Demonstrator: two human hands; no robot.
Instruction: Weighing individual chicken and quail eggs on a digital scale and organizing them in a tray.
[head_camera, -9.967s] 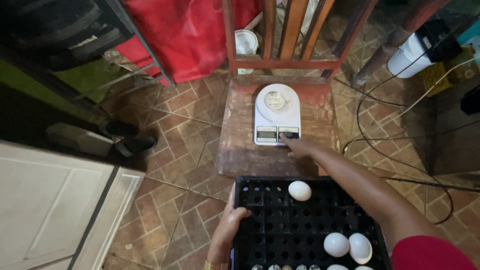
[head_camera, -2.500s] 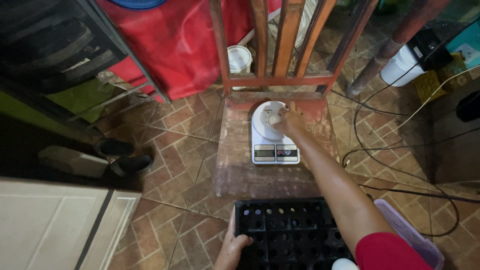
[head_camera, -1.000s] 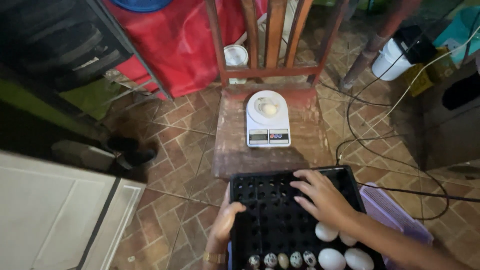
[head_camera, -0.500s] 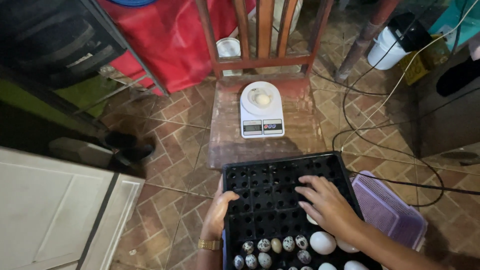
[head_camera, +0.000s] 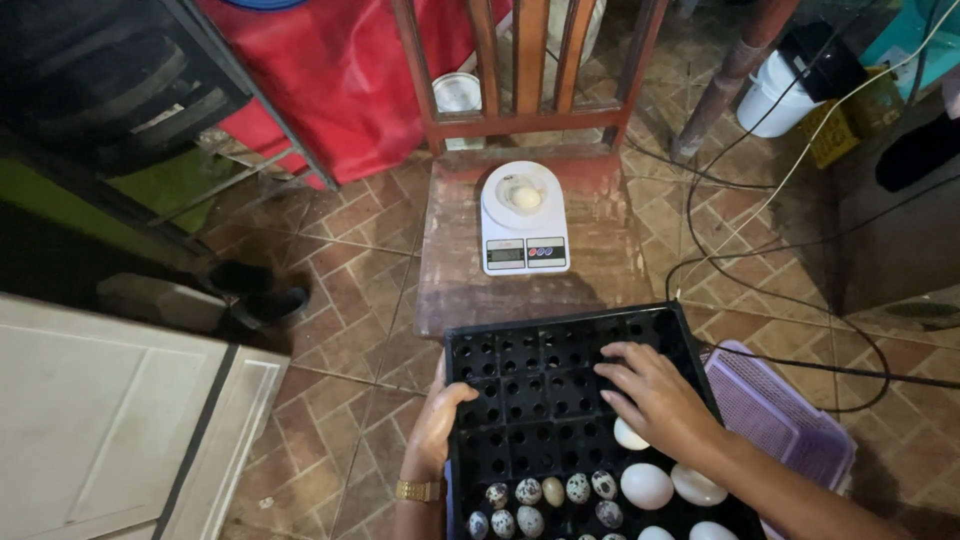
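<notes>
A black egg tray (head_camera: 520, 360) lies in front of a wooden chair (head_camera: 470, 280). My left hand (head_camera: 440, 425) grips the tray's left edge, with a gold watch on its wrist. My right hand (head_camera: 655, 395) rests flat on the tray's right side, fingers spread, just above a white egg (head_camera: 628, 436). More white eggs (head_camera: 647, 486) and several small speckled eggs (head_camera: 552, 492) fill the tray's near rows. On the chair seat stands a white kitchen scale (head_camera: 524, 217) with one white egg (head_camera: 526, 197) on its round plate.
A lilac plastic basket (head_camera: 780, 415) sits right of the tray. Cables (head_camera: 760, 240) cross the brick floor at right. A red cloth (head_camera: 340, 80) hangs behind the chair, a white jug (head_camera: 775, 90) stands far right, and a white door (head_camera: 110, 420) is at left.
My right hand placed an egg on the scale, then came back to the tray. The view has tilted down, showing more of the tray and its eggs.
</notes>
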